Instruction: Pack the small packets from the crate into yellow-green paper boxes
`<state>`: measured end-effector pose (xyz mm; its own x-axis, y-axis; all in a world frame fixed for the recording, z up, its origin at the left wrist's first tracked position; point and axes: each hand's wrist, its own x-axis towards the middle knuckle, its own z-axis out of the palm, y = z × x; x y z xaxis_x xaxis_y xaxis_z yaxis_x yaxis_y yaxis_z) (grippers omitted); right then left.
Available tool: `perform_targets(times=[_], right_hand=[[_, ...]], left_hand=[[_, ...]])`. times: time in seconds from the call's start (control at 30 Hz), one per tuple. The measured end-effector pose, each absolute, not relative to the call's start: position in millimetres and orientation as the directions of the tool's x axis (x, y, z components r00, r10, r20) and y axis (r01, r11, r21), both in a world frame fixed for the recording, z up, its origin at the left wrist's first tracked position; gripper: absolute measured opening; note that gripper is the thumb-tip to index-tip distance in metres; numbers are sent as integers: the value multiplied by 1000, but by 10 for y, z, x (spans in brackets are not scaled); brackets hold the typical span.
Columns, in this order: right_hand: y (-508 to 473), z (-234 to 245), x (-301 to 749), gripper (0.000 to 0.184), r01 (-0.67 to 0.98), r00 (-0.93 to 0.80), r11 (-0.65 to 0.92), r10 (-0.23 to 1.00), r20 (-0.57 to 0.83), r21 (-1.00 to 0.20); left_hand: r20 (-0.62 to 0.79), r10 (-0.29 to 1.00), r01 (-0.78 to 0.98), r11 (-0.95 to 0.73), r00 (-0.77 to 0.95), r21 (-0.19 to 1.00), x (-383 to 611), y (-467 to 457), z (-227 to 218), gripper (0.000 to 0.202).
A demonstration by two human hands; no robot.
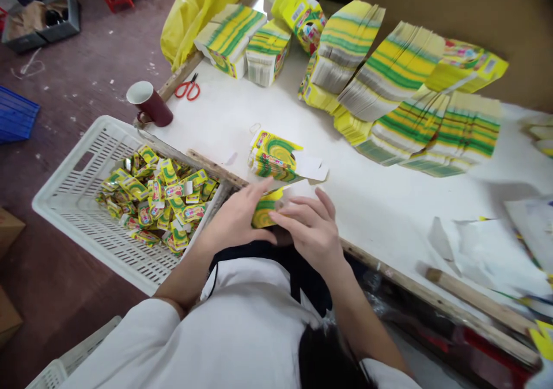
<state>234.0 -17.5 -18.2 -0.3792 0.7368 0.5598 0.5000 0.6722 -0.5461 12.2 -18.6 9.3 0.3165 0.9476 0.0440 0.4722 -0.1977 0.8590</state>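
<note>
At the table's front edge, a small yellow and green carton with a white flap is between my two hands. My left hand grips its left end, thumb toward me and fingers on the far side. The fingers of my right hand are bent and closed at the carton's right end, by the white flap. Just beyond them lies a small stack of flat printed cartons, a white flap sticking out to the right. Part of the held carton is hidden by my fingers.
A white plastic basket with many small folded cartons stands at the left. A maroon mug and red-handled scissors sit near the table's left edge. Bundles of flat cartons line the back. Loose paper lies at the right.
</note>
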Motion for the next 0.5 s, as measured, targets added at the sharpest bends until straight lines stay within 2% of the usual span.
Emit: perform_targets(times=[0.03,0.1,0.17,0.23,0.33,0.43,0.5], right_hand=[[-196,-187,2307,43,512,-312,644,756,576,-569],[-225,-213,2237,60,497,-98,534,818,567,-684],[-238,-263,2167,75,352,-3,402,903,429,-845],[-240,-321,2098,66,177,-106,263,963,247,-949],[-221,-385,2022,54,16,-312,56,949,48,-998],[-186,-425,2019,54,-56,-401,-59,916,-32,-997],[-174,-447,2048,59,-46,-382,-46,924,-25,-998]], left_hand=[[15,951,530,-186,310,827,186,-204,67,84],[18,962,583,-181,274,792,284,-233,-1,70],[86,962,591,-228,258,774,330,-255,-67,72],[143,941,580,-303,305,756,341,-274,-120,76],[155,908,571,-370,388,733,345,-296,-183,80],[132,903,589,-372,410,717,342,-308,-233,76],[115,910,600,-352,397,718,324,-303,-260,70]])
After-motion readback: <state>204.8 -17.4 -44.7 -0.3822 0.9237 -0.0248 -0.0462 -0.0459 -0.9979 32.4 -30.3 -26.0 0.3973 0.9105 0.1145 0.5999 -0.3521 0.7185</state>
